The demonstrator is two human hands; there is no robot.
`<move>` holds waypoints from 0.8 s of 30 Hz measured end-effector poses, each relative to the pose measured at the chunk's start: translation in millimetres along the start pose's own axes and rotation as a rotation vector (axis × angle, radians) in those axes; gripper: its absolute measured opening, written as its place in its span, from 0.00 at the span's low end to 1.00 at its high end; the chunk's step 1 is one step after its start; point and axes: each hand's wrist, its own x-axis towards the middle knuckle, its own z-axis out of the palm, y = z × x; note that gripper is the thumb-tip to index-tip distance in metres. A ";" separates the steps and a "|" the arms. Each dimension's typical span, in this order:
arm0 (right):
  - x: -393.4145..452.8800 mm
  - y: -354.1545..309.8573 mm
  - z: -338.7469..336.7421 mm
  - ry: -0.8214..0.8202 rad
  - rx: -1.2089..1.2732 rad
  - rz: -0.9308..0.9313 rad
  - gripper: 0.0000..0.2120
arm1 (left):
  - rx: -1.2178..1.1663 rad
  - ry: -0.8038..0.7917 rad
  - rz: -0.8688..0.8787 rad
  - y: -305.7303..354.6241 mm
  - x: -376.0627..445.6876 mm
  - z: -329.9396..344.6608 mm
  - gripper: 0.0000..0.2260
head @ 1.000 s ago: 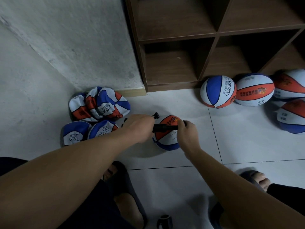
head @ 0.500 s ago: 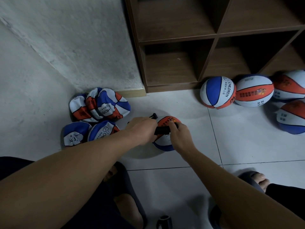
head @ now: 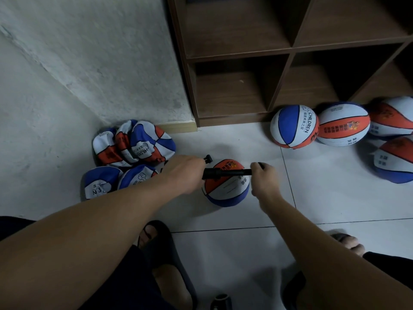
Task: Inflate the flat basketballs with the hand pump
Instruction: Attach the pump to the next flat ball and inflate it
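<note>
A small orange, white and blue basketball (head: 225,189) sits on the floor tiles in front of me. Across its top lies a black hand pump (head: 223,172), nearly level. My left hand (head: 183,173) grips the pump barrel at the ball's left side. My right hand (head: 264,177) grips the pump handle to the right of the ball, with the rod drawn out. A pile of flat, crumpled basketballs (head: 131,148) lies at the left by the wall. Whether the pump's needle is in the ball is hidden by my left hand.
Several round basketballs (head: 295,127) rest at the right against a brown wooden shelf unit (head: 283,59) with open compartments. My feet in dark slippers (head: 161,247) are at the bottom. A small dark object (head: 221,302) lies on the floor at the lower edge.
My right hand has moved right, away from the left hand, pulling the pump handle out after pushing it in half a second ago. The left hand and ball stayed put.
</note>
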 end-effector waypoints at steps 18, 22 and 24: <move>-20.7 -6.2 50.0 -0.149 -0.037 -0.053 0.15 | -0.066 -0.032 0.027 11.1 4.3 -1.1 0.05; -14.4 -10.9 33.7 -0.172 -0.100 -0.063 0.15 | -0.129 -0.043 0.009 8.7 4.0 1.0 0.06; -6.5 -13.2 18.2 -0.144 -0.102 -0.052 0.15 | -0.140 -0.036 -0.004 3.5 2.3 0.0 0.13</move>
